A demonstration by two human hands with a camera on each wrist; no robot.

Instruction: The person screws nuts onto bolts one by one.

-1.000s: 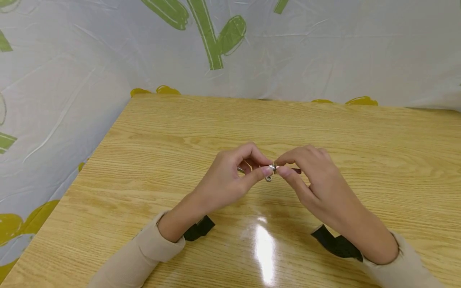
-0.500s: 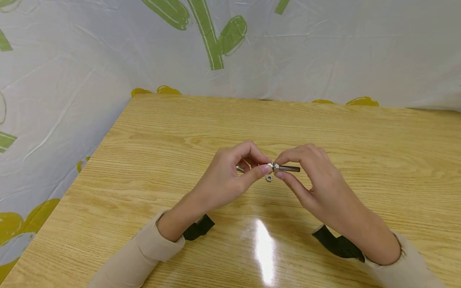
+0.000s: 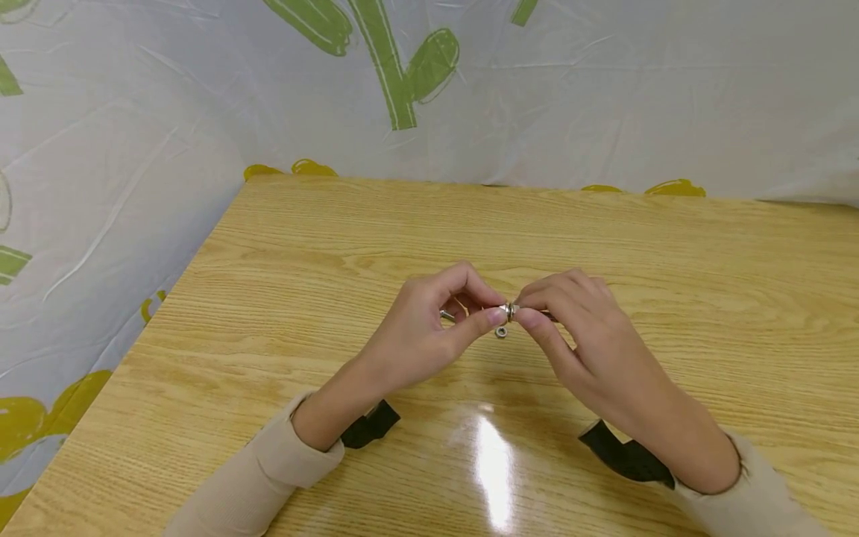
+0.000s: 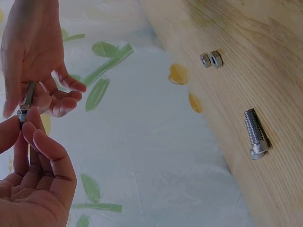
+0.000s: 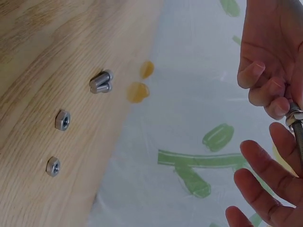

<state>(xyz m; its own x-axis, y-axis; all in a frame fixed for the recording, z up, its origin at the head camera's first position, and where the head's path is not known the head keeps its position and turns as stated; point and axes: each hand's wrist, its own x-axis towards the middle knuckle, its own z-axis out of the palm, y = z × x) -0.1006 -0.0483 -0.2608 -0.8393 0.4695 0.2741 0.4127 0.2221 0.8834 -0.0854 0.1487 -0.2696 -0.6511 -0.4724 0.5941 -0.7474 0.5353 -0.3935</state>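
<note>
In the head view my left hand (image 3: pixel 423 328) pinches a metal bolt between thumb and forefinger. My right hand (image 3: pixel 590 335) meets it fingertip to fingertip, its thumb and fingers at the nut on the bolt. The bolt's dark shank (image 5: pixel 299 139) runs through a shiny nut (image 5: pixel 294 117) in the right wrist view; the bolt's head is hidden. From the left wrist side, the shank (image 4: pixel 30 93) rises towards the right hand, with the left fingertips (image 4: pixel 40 137) below. A loose nut (image 3: pixel 502 333) lies on the table just under the hands.
Two loose nuts (image 4: pixel 216 59) stand close together on the wooden table (image 3: pixel 302 246) in the left wrist view. Two bolts (image 4: pixel 255 135) lie side by side there. A pale sheet (image 3: pixel 537 112) with green plant shapes hangs behind the table.
My right fingers have shifted around the nut: half a second ago the shank stood out plainly past them, and now they cover most of it. My left hand has stayed nearly still.
</note>
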